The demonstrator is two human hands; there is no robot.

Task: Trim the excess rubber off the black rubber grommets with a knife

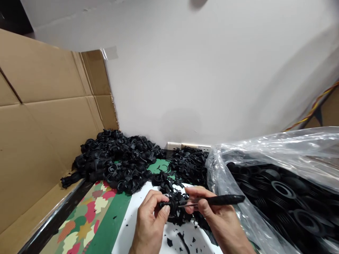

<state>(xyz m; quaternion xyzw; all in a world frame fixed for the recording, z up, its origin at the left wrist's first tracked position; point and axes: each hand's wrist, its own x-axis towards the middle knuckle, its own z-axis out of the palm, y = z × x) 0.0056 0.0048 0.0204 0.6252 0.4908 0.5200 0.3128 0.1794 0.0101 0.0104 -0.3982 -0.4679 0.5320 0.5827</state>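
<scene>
The left hand (150, 215) is closed round a small black part (171, 207), thumb and fingers pinching it just above a white sheet (127, 218) on the tabletop (87, 215). The right hand (212, 215) grips a slim knife (219, 200) by its matt black handle, the thin metal tip touching the part. This looks like a trimming step, with flash being cut off the moulding. A further cut would call for a firm pinch and for the blade to stay clear of the left fingertips.

The part looks like soft, dull rubber with a ribbed, ringed body (its exact outline is hidden by the fingers). Ragged black scraps (182, 240) litter the sheet. Behind lies a heap (116, 165) of similar ribbed pieces against the cardboard (47, 116). To the right, a crinkled clear bag (265, 151) holds larger ringed mouldings. The tabletop's cover is glossy, green with a leaf print.
</scene>
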